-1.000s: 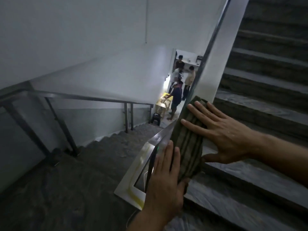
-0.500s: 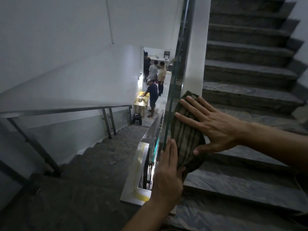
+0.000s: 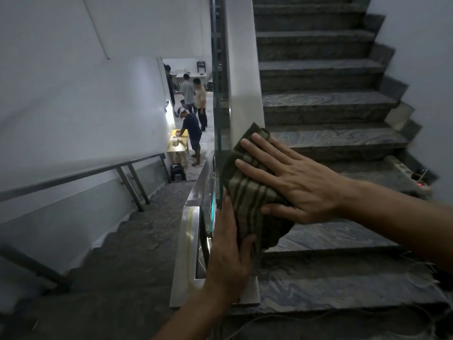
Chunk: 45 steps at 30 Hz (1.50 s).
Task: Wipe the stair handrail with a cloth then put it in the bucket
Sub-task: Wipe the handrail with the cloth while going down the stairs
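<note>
Pinched at its lower end, the striped cloth was caught between the left hand's thumb and its flat fingers, so that hand was grasping the fabric rather than pressing it. That looked like an anchoring hold, keeping the cloth from sliding while the other hand did the rubbing. The left forearm came up from the bottom of the frame, wrist straight, fingers pointing up along the glass panel. Just above it on the cloth, the right hand lay open and flat, fingers spread, palm pressing the fabric against the panel's top edge — spread wide, I'd say, to cover more surface per stroke. Its arm reached in from the right, wrist level. Beside the cloth to the left ran the steel handrail, sloping down the lower flight. Far beyond the cloth, people stood at the bottom of the stairs. No bucket was visible.
</note>
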Tool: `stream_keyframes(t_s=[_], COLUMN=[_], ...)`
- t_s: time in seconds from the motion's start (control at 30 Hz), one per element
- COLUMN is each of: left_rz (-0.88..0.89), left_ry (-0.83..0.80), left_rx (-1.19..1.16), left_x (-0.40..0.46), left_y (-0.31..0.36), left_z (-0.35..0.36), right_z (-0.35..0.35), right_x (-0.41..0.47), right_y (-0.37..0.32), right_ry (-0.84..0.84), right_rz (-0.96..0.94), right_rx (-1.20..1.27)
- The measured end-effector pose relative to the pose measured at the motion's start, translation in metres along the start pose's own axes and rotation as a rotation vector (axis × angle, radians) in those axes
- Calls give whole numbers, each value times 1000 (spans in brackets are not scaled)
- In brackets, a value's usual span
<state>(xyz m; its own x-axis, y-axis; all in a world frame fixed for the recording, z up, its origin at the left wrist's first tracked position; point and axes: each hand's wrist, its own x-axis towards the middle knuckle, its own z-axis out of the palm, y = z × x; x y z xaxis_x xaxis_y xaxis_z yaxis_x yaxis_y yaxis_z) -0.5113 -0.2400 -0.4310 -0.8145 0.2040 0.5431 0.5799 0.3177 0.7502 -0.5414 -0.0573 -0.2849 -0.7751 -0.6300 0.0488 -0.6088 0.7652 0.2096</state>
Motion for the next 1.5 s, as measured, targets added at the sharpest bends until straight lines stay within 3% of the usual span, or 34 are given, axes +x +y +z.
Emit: stream_keyframes(t_s=[0.2, 0.4, 0.57, 0.77, 1.0, 1.13, 1.5], left_rz=[102, 325, 353, 408, 351, 291, 290], left_ry=[-8, -113, -258, -369, -703, -883, -1118], left_rx=[-119, -202, -148, -34, 235, 437, 764], left_x=[-6, -9, -15, -22, -38, -49, -80], left_y=[-19, -56, -57, -69, -93, -108, -131], left_z=[15, 16, 5, -13, -39, -46, -39], right_z=[32, 66, 82, 108, 172, 201, 238], right_x=[-15, -20, -20, -14, -5, -8, -11], right_y=[-39, -76, -103, -136, -175, -199, -243], right_ry=[126, 300, 369, 329, 333, 243, -45], right_rz=[181, 397, 555, 749, 851, 879, 997], right_rx=[-1, -42, -81, -198, -65, 35, 248])
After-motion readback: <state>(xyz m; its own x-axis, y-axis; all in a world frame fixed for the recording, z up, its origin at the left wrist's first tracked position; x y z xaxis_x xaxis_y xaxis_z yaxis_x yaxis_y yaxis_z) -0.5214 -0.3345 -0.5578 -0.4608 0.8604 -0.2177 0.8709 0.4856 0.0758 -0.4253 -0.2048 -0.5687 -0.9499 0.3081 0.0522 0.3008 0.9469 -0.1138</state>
